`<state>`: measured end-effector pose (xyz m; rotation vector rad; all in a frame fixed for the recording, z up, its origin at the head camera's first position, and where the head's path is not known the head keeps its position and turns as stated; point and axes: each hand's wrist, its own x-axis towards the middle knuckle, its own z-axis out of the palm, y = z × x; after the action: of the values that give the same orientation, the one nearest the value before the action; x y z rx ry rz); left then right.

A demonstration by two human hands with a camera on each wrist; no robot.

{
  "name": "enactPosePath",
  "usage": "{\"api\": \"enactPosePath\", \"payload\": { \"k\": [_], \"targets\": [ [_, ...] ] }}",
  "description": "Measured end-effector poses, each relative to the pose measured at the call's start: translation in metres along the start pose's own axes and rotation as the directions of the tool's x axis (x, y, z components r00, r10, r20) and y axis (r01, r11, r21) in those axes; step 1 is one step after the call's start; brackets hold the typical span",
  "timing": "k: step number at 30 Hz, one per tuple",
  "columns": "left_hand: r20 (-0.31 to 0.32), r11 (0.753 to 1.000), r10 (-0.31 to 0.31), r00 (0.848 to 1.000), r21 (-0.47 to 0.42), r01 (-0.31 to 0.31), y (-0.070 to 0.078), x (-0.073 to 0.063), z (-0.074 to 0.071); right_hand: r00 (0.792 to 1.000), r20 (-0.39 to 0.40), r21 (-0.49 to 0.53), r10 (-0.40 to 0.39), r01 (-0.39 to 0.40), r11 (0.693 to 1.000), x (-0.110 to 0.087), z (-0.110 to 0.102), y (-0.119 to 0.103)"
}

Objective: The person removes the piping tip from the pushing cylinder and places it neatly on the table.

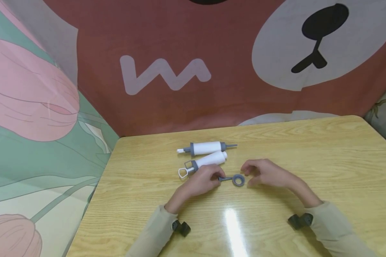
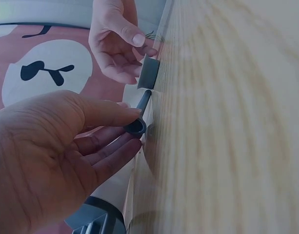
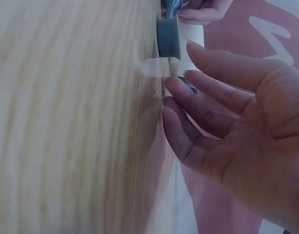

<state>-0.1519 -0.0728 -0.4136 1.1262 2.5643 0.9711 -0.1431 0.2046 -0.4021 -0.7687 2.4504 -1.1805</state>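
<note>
My left hand (image 1: pixel 206 180) pinches a small grey nozzle (image 2: pixel 143 103) between thumb and fingertips, low over the wooden table; its hollow wide end shows in the left wrist view. The nozzle's thin tip points right, toward a grey ring-shaped cap (image 1: pixel 238 180) on the table. On the other side of that cap is my right hand (image 1: pixel 270 174), holding nothing, its fingers loosely bent and spread from the thumb. Behind my left hand lies a white syringe-like tube (image 1: pixel 211 159) with a grey flange and a white loop handle, partly hidden by that hand.
Farther back on the table (image 1: pixel 132 200) lies a second white tube (image 1: pixel 207 147), with a grey nozzle fitted at its right end and a plunger at its left. A printed cloth backdrop (image 1: pixel 180 110) rises along the table's far edge.
</note>
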Motion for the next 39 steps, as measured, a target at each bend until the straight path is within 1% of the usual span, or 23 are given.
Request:
{"api": "enactPosePath", "payload": {
  "k": [4, 8, 12, 15, 17, 19, 22, 25, 27, 34, 36, 39],
  "targets": [
    [-0.002, 1.000, 0.002, 1.000, 0.000, -0.002, -0.001, 0.000, 0.000, 1.000, -0.003, -0.032, -0.009, 0.009, 0.999, 0.000, 0.001, -0.003],
    [-0.001, 1.000, 0.001, 1.000, 0.001, -0.001, -0.001, 0.000, 0.000, 1.000, -0.008, -0.041, -0.016, 0.015, 0.999, 0.000, 0.001, -0.003],
    [-0.009, 1.000, -0.013, 1.000, 0.011, 0.013, 0.000, -0.001, -0.002, 0.999, -0.039, -0.046, -0.003, 0.001, 0.999, 0.000, 0.002, -0.002],
    [-0.032, 0.999, -0.037, 0.999, -0.025, 0.036, 0.003, -0.003, -0.007, 0.997, -0.073, -0.063, 0.011, -0.016, 0.998, 0.000, 0.002, 0.000],
    [-0.054, 0.996, -0.059, 0.997, -0.072, 0.055, 0.005, -0.005, -0.014, 0.996, -0.089, -0.075, 0.016, -0.023, 0.997, 0.000, 0.000, 0.001],
    [-0.090, 0.991, -0.074, 0.993, -0.115, 0.063, 0.006, -0.006, -0.022, 0.994, -0.107, -0.079, 0.029, -0.038, 0.996, -0.001, -0.003, 0.001],
    [-0.164, 0.987, -0.095, 0.982, -0.141, 0.072, 0.005, -0.008, -0.037, 0.988, -0.146, -0.075, 0.053, -0.065, 0.995, -0.003, -0.009, 0.001],
    [-0.246, 0.987, -0.109, 0.963, -0.143, 0.076, 0.001, -0.011, -0.051, 0.978, -0.197, -0.075, 0.065, -0.081, 0.994, -0.005, -0.016, 0.000],
    [-0.288, 0.987, -0.114, 0.951, -0.140, 0.076, -0.002, -0.014, -0.061, 0.972, -0.226, -0.082, 0.064, -0.085, 0.993, -0.004, -0.019, 0.000],
    [-0.394, 0.978, -0.168, 0.903, -0.181, 0.103, -0.017, -0.016, -0.091, 0.951, -0.304, -0.082, 0.050, -0.079, 0.994, 0.004, -0.031, -0.010],
    [-0.410, 0.978, -0.172, 0.896, -0.181, 0.105, -0.021, -0.015, -0.098, 0.943, -0.330, -0.077, 0.041, -0.070, 0.995, 0.008, -0.033, -0.012],
    [-0.414, 0.974, -0.185, 0.891, -0.197, 0.111, -0.025, -0.014, -0.104, 0.932, -0.360, -0.066, 0.037, -0.065, 0.996, 0.013, -0.036, -0.016]
  ]
}}
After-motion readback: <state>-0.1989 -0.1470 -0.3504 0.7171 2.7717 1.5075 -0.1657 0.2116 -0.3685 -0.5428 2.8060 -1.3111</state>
